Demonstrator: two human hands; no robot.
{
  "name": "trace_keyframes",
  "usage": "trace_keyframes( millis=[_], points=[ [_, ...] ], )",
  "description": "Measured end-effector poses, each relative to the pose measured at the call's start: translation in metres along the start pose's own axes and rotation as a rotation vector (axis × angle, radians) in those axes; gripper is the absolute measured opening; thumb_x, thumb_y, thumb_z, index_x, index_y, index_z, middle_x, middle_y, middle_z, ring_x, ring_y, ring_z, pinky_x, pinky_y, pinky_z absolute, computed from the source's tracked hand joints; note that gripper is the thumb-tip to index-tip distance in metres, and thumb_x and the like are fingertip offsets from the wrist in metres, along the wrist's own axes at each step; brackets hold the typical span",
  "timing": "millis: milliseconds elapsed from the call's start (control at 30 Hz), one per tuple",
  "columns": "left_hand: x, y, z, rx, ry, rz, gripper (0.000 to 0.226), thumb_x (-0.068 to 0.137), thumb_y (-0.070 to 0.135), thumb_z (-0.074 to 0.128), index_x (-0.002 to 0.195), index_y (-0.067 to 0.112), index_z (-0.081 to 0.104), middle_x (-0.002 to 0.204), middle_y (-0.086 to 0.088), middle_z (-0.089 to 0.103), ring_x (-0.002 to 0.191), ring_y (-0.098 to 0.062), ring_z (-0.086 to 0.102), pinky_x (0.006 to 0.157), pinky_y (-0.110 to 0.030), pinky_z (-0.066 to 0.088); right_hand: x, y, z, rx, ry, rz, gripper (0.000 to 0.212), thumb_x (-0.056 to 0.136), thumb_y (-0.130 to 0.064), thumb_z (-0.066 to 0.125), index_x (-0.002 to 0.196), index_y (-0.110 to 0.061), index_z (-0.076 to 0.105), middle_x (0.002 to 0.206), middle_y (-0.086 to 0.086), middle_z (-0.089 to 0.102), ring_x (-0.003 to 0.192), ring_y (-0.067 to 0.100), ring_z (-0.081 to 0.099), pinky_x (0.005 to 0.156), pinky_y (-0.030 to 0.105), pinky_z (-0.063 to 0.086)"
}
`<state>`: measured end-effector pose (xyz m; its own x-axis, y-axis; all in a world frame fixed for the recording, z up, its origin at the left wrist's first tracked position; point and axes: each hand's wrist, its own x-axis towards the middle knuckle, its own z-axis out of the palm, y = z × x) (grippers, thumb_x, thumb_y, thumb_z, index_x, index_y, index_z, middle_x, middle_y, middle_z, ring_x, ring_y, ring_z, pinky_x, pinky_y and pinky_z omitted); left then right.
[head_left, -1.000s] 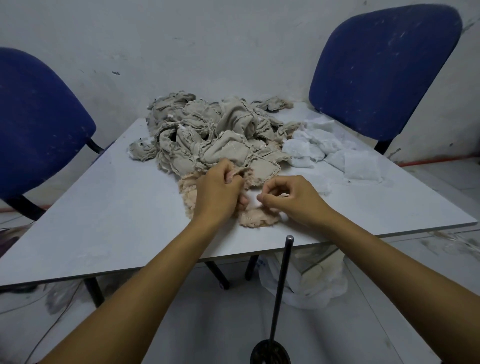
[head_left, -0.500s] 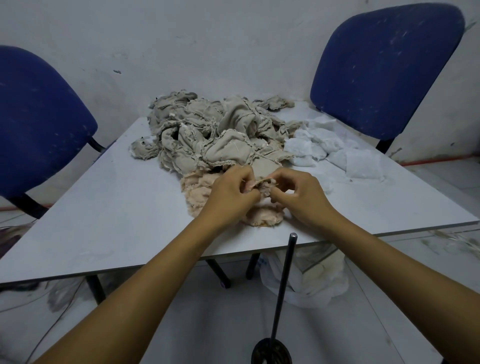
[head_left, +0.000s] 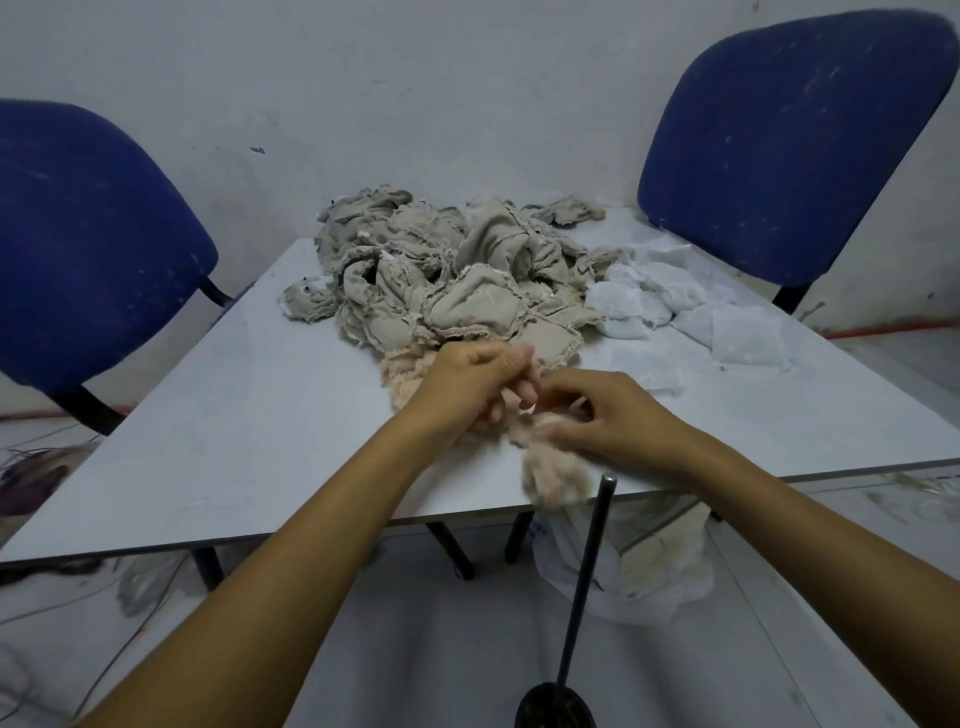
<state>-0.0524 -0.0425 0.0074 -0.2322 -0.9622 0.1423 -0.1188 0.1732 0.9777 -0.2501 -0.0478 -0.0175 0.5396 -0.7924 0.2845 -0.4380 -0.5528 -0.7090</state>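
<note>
The left hand (head_left: 475, 384) and right hand (head_left: 621, 415) meet, fingers curled, both pinching a beige cloth piece (head_left: 553, 480). It dangles, blurred, just below the fingertips. A grey fabric heap (head_left: 467, 280) lies just beyond them.

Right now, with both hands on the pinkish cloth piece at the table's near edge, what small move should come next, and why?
Probably lift the pink cloth piece clear, toward the body. The left hand and right hand both pinch it, its loose end hangs blurred over the table edge, and the beige cloth pile lies right behind, where it could snag.
</note>
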Motion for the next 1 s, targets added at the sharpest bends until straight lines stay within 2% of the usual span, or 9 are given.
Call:
trace_keyframes(
  millis=[100,200,300,467,500,600,733,867,1000],
  points=[
    [-0.002,-0.009,0.004,0.463,-0.046,0.142,0.007,0.086,0.028,0.075,0.086,0.022,0.071,0.085,0.002,0.069,0.071,-0.007,0.062,0.065,-0.02,0.049,0.003,0.004,0.0,0.117,0.102,0.055,0.021,0.086,-0.016,0.076,0.104,-0.023,0.069,0.084,-0.007,0.073,0.074,0.003,0.066,0.066,0.018,0.048],
    [-0.004,-0.009,0.009,0.551,-0.125,0.197,0.024,0.078,0.027,0.083,0.095,0.024,0.066,0.1,0.002,0.063,0.091,-0.006,0.061,0.078,-0.018,0.049,0.006,0.006,-0.002,0.261,0.131,0.114,0.021,0.087,-0.008,0.073,0.1,-0.018,0.059,0.07,0.001,0.072,0.055,0.007,0.059,0.055,0.021,0.044],
    [-0.004,-0.004,0.006,0.462,-0.162,0.222,0.028,0.075,0.023,0.085,0.097,0.021,0.067,0.102,0.0,0.065,0.094,-0.01,0.063,0.08,-0.018,0.05,0.008,0.01,-0.002,0.314,0.156,0.134,0.019,0.089,-0.001,0.066,0.097,-0.014,0.054,0.062,0.004,0.066,0.053,0.014,0.05,0.053,0.026,0.039],
    [0.001,-0.006,0.002,0.646,-0.106,0.277,0.019,0.077,0.017,0.082,0.084,0.022,0.065,0.087,-0.001,0.061,0.078,-0.008,0.055,0.069,-0.021,0.044,0.009,0.01,-0.005,0.34,0.116,0.121,0.005,0.097,-0.013,0.062,0.097,-0.012,0.057,0.063,0.014,0.056,0.052,0.015,0.044,0.05,0.022,0.035],
    [0.003,-0.006,0.003,0.636,-0.066,0.244,0.018,0.079,0.017,0.08,0.08,0.023,0.063,0.082,0.002,0.06,0.073,-0.007,0.052,0.066,-0.023,0.043,0.009,0.008,-0.005,0.319,0.102,0.096,0.007,0.099,-0.02,0.059,0.099,-0.013,0.061,0.075,0.017,0.061,0.058,0.018,0.052,0.054,0.025,0.041],
    [0.005,-0.007,0.001,0.405,-0.04,0.093,0.019,0.086,0.013,0.073,0.076,0.022,0.059,0.067,0.01,0.06,0.058,-0.007,0.053,0.057,-0.027,0.045,0.007,0.004,-0.008,0.329,0.05,0.061,0.03,0.099,-0.041,0.047,0.104,-0.019,0.066,0.096,0.001,0.069,0.077,0.011,0.065,0.064,0.026,0.051],
    [0.003,-0.005,0.002,0.1,-0.085,-0.001,0.016,0.092,0.011,0.063,0.077,0.011,0.058,0.052,0.007,0.054,0.044,-0.009,0.046,0.047,-0.023,0.036,0.006,0.006,-0.016,0.453,-0.072,0.039,0.031,0.094,-0.042,0.062,0.108,-0.015,0.066,0.09,0.001,0.066,0.077,0.017,0.061,0.066,0.028,0.046],
    [0.001,-0.001,0.008,-0.066,-0.118,-0.04,0.037,0.081,0.034,0.061,0.085,-0.003,0.057,0.064,-0.008,0.048,0.053,-0.018,0.04,0.051,-0.029,0.029,0.006,0.008,-0.016,0.56,-0.094,0.053,0.031,0.078,-0.03,0.077,0.1,-0.011,0.068,0.091,0.006,0.059,0.084,0.022,0.052,0.07,0.03,0.042],
    [0.001,0.002,0.02,-0.158,-0.103,-0.082,0.032,0.094,0.034,0.057,0.081,0.006,0.061,0.059,0.003,0.054,0.052,-0.009,0.048,0.048,-0.022,0.035,0.009,0.0,-0.002,0.826,-0.023,0.108,0.025,0.079,-0.024,0.074,0.086,-0.007,0.057,0.075,0.009,0.047,0.07,0.018,0.041,0.064,0.028,0.036]
  ],
)
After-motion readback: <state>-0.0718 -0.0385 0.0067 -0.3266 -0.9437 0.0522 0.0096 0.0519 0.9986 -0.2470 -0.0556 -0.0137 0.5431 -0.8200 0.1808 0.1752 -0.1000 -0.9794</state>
